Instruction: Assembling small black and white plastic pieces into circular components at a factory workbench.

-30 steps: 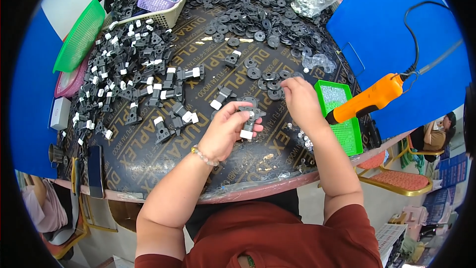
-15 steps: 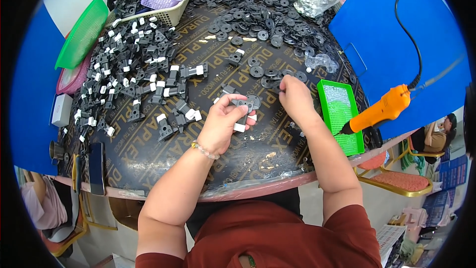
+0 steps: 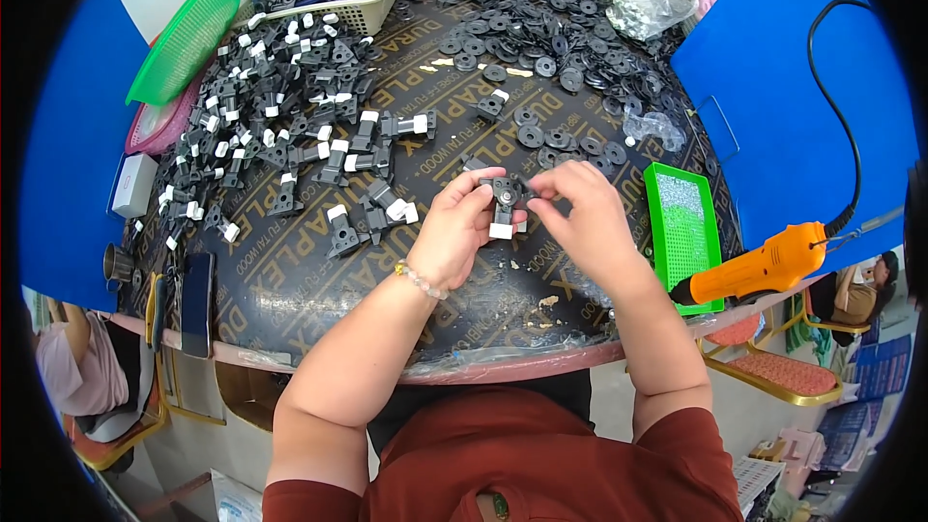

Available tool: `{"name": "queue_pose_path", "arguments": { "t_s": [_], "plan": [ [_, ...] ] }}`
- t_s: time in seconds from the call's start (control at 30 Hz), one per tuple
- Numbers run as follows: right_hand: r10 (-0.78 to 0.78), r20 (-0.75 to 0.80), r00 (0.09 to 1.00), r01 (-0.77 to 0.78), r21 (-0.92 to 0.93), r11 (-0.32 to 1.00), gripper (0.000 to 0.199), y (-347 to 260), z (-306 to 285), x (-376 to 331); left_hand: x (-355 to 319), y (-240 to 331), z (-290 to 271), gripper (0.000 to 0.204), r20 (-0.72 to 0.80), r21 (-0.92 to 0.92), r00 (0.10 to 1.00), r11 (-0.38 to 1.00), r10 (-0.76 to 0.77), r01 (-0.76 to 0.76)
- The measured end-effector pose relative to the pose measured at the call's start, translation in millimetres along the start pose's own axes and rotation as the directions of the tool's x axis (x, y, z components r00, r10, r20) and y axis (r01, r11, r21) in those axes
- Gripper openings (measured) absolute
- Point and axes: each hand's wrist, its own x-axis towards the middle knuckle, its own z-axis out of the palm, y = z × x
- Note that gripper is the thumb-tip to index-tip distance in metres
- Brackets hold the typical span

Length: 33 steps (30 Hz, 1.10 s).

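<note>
Over the middle of the table, my left hand (image 3: 456, 224) is closed around a black plastic bracket (image 3: 503, 217) with a white end pointing toward me. A black disc (image 3: 507, 193) with a round metal-looking centre lies on top of the bracket. My right hand (image 3: 590, 217) meets it from the right, thumb and forefinger pinched at the disc's edge; the fingertips are slightly blurred. Several loose black discs (image 3: 558, 138) lie just beyond my hands. One bracket with a white tip (image 3: 491, 104) rests farther back, and another is partly hidden behind my left fingers.
Black-and-white brackets (image 3: 280, 116) heap up at left; black discs (image 3: 522, 10) pile along the back. A green tray (image 3: 716, 232) of small metal pieces stands right, an orange electric screwdriver (image 3: 764, 263) over its near end. A phone (image 3: 197, 304) lies at the left edge.
My right hand has come left from the loose discs to the bracket in my left hand. A disc now sits on that bracket. The whole view has shifted slightly.
</note>
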Motion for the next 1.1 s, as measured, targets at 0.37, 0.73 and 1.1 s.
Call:
{"name": "queue_pose_path", "arguments": {
  "t_s": [0.37, 0.73, 1.1],
  "plan": [
    [-0.095, 0.123, 0.988, 0.087, 0.071, 0.994, 0.033, -2, 15, 7, 4, -8, -7, 0.030, -0.015, -0.018, 0.999, 0.999, 0.028, -0.029],
    [-0.087, 0.144, 0.986, 0.072, 0.110, 0.991, 0.049, -12, 10, 22, 2, -3, -6, 0.030, -0.018, -0.002, 0.997, 0.997, 0.078, -0.078],
    [0.010, 0.270, 0.963, -0.104, 0.336, 0.936, 0.045, -12, -2, 29, 0, 5, -4, 0.034, -0.003, 0.022, 0.994, 0.994, 0.105, -0.105]
  ]
}}
